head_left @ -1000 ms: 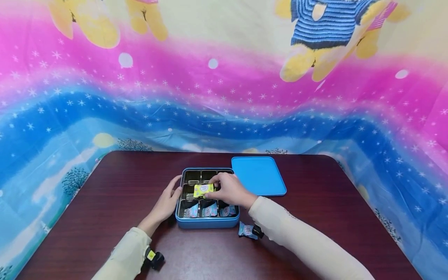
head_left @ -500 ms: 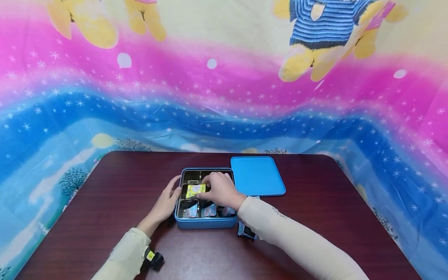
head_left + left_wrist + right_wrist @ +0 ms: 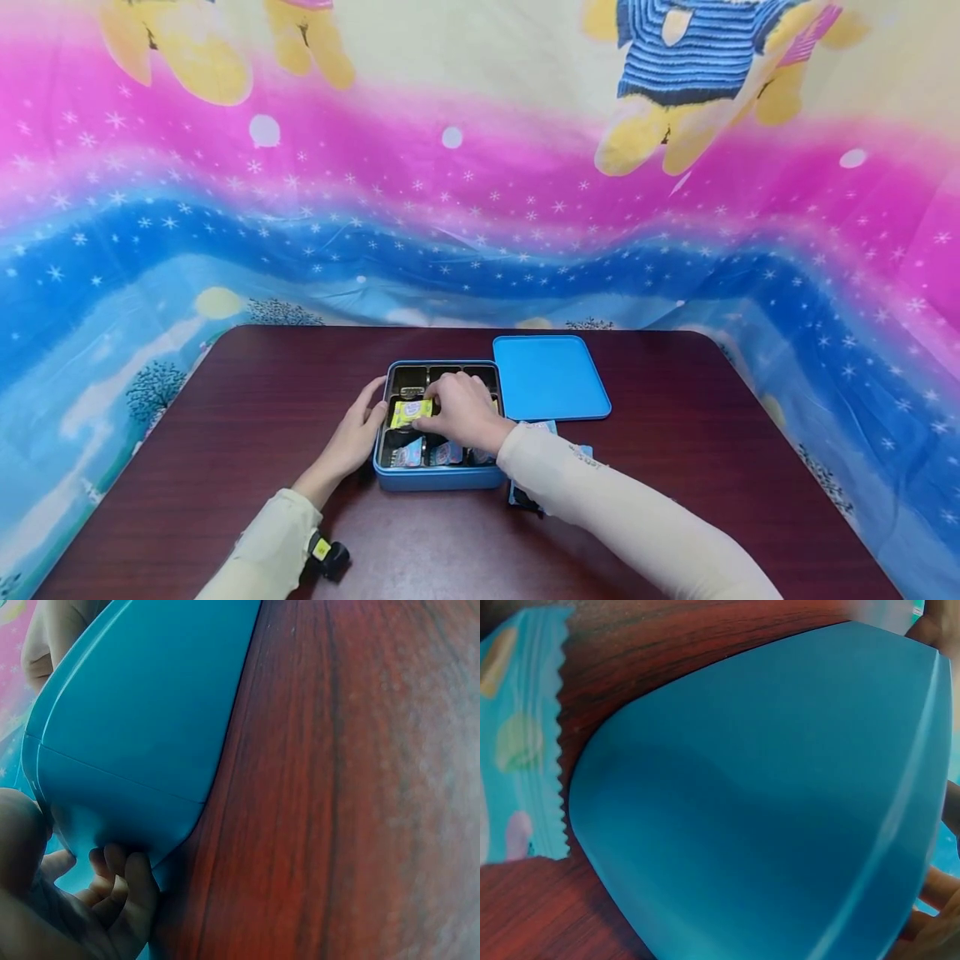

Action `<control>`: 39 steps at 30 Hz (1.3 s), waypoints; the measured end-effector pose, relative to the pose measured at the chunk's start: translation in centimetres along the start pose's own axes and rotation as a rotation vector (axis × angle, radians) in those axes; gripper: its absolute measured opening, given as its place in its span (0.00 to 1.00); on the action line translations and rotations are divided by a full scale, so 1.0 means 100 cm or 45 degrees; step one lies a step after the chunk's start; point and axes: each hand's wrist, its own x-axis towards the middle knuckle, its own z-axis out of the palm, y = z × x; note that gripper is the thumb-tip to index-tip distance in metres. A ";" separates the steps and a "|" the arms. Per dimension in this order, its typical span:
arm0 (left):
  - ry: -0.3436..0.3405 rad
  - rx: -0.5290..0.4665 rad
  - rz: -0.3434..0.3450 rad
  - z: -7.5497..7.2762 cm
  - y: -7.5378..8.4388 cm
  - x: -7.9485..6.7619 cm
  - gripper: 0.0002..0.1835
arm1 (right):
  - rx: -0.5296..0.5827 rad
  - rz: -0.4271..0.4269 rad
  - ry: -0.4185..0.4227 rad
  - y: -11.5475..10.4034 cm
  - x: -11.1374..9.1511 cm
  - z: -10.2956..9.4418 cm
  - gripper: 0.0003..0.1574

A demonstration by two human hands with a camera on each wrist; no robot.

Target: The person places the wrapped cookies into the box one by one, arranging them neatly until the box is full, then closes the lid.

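Note:
A square blue box (image 3: 442,478) with a divided dark inner tray stands near the middle of the table. My left hand (image 3: 356,435) holds it at its left side, thumb at the rim and fingers against the outer wall, as the left wrist view shows. Over the middle row, my right hand (image 3: 468,414) pinches a small yellow wrapped candy (image 3: 408,412) at the left compartment. Blue wrapped candies (image 3: 408,453) sit in the front row. The right hand covers part of the middle row, and its fingertips are mostly hidden in the right wrist view.
The flat blue lid (image 3: 553,379) lies on the table (image 3: 262,392) right behind the box. More blue wrapped candies (image 3: 543,427) lie right of the box, partly under the right sleeve; one packet (image 3: 519,742) shows close beside the box wall. A patterned cloth hangs behind.
My right hand has moved left with the yellow candy, from the middle of the tray to the left compartment of the middle row. The left hand keeps its place on the box.

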 end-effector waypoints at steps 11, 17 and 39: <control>-0.010 0.014 -0.006 -0.001 0.000 0.000 0.26 | -0.052 -0.011 0.006 -0.005 0.003 0.001 0.26; -0.021 0.018 -0.002 -0.002 0.000 -0.001 0.27 | -0.082 -0.022 -0.013 -0.008 0.004 0.002 0.27; -0.010 -0.005 -0.011 -0.001 0.001 -0.002 0.26 | -0.017 -0.068 -0.139 -0.008 0.008 0.009 0.23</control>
